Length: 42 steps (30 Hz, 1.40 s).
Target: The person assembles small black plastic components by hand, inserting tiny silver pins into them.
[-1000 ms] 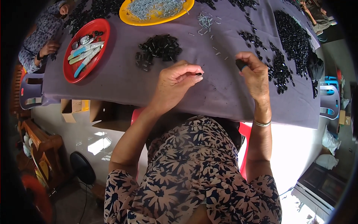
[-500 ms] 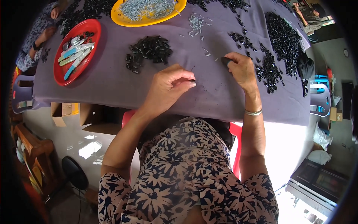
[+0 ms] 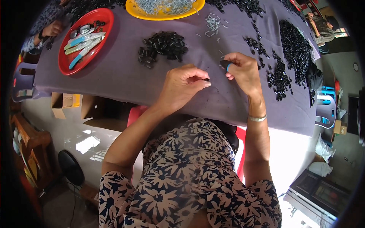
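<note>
Near the front edge of the purple cloth (image 3: 114, 76), your right hand (image 3: 243, 70) curls round a small black part (image 3: 225, 64); your left hand (image 3: 182, 85) pinches a tiny dark piece (image 3: 206, 79). Both look light, rigid and easily dropped, so grip their sides.

On the table (image 3: 114, 81), take the small heap of clips (image 3: 162, 45) as centre. A tray of tools (image 3: 86, 40) lies to its left, a dish of screws (image 3: 164, 7) behind it, loose screws (image 3: 213, 23) and long heaps of parts (image 3: 294, 47) to its right.
</note>
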### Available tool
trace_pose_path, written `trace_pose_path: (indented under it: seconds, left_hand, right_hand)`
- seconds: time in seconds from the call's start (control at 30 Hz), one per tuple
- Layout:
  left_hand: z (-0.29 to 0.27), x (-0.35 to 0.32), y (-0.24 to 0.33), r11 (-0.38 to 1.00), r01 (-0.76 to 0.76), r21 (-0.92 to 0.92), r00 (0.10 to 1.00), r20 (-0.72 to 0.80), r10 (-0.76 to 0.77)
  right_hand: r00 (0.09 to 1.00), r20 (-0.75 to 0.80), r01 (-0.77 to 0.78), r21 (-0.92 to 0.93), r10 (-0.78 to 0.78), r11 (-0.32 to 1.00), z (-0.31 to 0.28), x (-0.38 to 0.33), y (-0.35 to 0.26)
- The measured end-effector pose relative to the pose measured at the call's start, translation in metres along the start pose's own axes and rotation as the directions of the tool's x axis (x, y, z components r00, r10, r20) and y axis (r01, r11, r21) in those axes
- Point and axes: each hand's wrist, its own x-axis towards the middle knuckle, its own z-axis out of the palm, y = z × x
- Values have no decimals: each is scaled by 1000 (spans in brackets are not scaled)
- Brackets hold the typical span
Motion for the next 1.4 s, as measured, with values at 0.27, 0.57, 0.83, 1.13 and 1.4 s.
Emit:
trace_pose_path:
  seconds: [0.27,0.57,0.83,1.13,1.4]
  left_hand:
    - [-2,0,0,1000,21,0,1000,-15,-21]
    - [-1,0,0,997,17,69,999,-41,-15]
    - [-2,0,-1,996,16,92,1000,-25,-13]
    - [-2,1,3,994,24,103,1000,-4,-24]
    - [-5,-2,-1,956,-91,280,996,6,93]
  right_hand:
    - [946,39,302,256,-322,918,31,-30,-1]
    - [916,58,398,14,-398,917,28,-33,-10]
    - [894,51,446,-31,-444,894,28,-31,-8]
    - [866,56,499,-143,-496,855,28,-33,-11]
    - [845,52,531,-197,-532,824,39,-33,-11]
